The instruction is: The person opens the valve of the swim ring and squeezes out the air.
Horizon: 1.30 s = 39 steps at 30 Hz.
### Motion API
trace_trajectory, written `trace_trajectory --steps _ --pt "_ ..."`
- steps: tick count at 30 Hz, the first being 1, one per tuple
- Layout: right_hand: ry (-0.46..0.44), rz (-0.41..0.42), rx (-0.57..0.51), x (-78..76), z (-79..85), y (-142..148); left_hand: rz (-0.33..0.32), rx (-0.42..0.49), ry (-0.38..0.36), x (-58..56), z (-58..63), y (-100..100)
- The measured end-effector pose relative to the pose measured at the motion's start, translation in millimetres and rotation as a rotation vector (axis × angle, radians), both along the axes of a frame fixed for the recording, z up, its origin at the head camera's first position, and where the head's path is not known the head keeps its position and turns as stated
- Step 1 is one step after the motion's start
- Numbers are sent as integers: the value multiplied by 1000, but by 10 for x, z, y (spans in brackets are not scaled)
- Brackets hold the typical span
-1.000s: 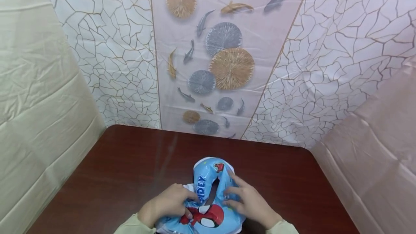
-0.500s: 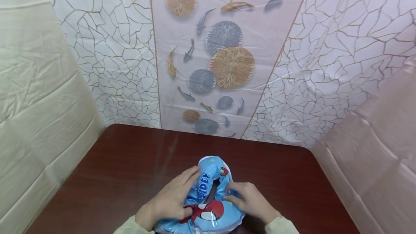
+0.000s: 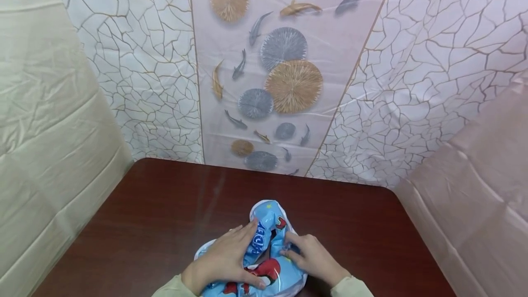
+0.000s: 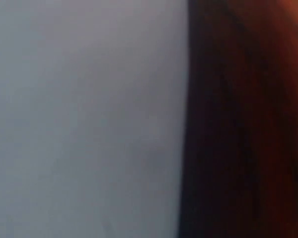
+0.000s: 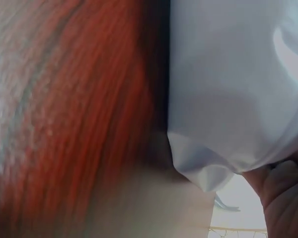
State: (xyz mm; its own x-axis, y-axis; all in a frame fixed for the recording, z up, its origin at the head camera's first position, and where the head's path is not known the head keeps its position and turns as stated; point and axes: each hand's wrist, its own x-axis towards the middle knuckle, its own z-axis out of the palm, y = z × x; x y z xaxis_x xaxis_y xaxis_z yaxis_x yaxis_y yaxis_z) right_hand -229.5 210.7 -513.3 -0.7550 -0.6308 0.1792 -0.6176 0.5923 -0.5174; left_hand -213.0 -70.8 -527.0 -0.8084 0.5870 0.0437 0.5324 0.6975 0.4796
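Observation:
A soft, wrinkled inflatable swim ring (image 3: 288, 275), blue with a red Spidey face and lettering, lies at the table's near edge in the head view. My left hand (image 3: 226, 256) rests across its left side, fingers stretched forward and thumb over the red face. On the right side, my right hand (image 3: 314, 258) pinches the ring near its central hole, fingers bent. A blurred pale surface (image 4: 89, 119) fills much of the left wrist view. The ring's white side (image 5: 228, 89) bulges in the right wrist view, with part of my right hand (image 5: 284, 198) at its lower right.
The dark reddish-brown table (image 3: 173, 205) extends beyond the ring to a patterned cloth backdrop (image 3: 156, 72) with fish and round motifs. Plain beige cloth (image 3: 53, 118) hangs along the left, and more cloth (image 3: 470, 196) along the right.
My left hand has flattened and moved forward over the ring, its thumb now across the red face. My right fingers have drawn in from spread to a pinch. The ring has shifted and folded slightly.

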Motion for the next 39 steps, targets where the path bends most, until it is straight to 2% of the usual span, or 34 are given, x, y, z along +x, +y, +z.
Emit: trace_trajectory --steps 5,8,16,21,33,36,39 --pt "-24 -11 1 -10 -28 -26 21 -35 -34 -19 25 24" --pt "-24 -6 -15 -20 -40 -47 26 -66 -16 -20 51 37" --pt "60 21 -37 -44 -68 -102 45 -124 13 6 108 92" --pt "44 3 -41 -41 -83 -103 40 -154 46 -4 97 113" --pt "35 -17 -44 -27 -139 -118 36 -197 56 -17 54 121" --pt "48 -30 -64 -5 -123 -104 35 -196 59 -17 60 122" --pt "98 -34 -82 18 -97 -78 30 -183 63 -23 63 127"
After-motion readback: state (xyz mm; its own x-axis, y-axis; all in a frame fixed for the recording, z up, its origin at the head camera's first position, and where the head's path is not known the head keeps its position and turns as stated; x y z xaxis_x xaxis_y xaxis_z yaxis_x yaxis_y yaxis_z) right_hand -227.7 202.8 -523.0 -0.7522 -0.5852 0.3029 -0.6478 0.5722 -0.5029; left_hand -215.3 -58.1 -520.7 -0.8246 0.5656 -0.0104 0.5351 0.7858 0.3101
